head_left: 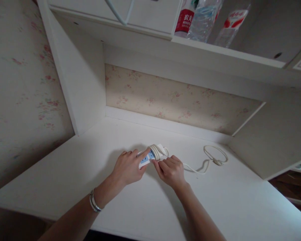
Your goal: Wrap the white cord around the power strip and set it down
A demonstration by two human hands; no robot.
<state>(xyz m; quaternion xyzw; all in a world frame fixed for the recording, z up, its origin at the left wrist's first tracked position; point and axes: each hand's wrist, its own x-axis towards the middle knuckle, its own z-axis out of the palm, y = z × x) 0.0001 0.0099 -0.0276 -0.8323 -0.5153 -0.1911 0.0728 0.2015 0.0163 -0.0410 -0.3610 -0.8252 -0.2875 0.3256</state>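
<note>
A white power strip (145, 159) with a blue socket face is held just over the white desk. Its pale cord (156, 152) is wound in several turns around the far end. My left hand (128, 166) grips the near end, with the index finger stretched along the sockets. My right hand (171, 170) is closed on the cord beside the strip, thumb against the wound turns. From this hand the loose cord (194, 170) trails right across the desk to a loop, where the plug (217, 162) lies.
The white desk (110, 140) has a side panel (85, 80) at left and another (271, 134) at right. Overhead, a shelf (228, 53) holds several plastic bottles (185, 18). A cabinet door (150, 16) is beside them. Floral wallpaper (165, 97) covers the back.
</note>
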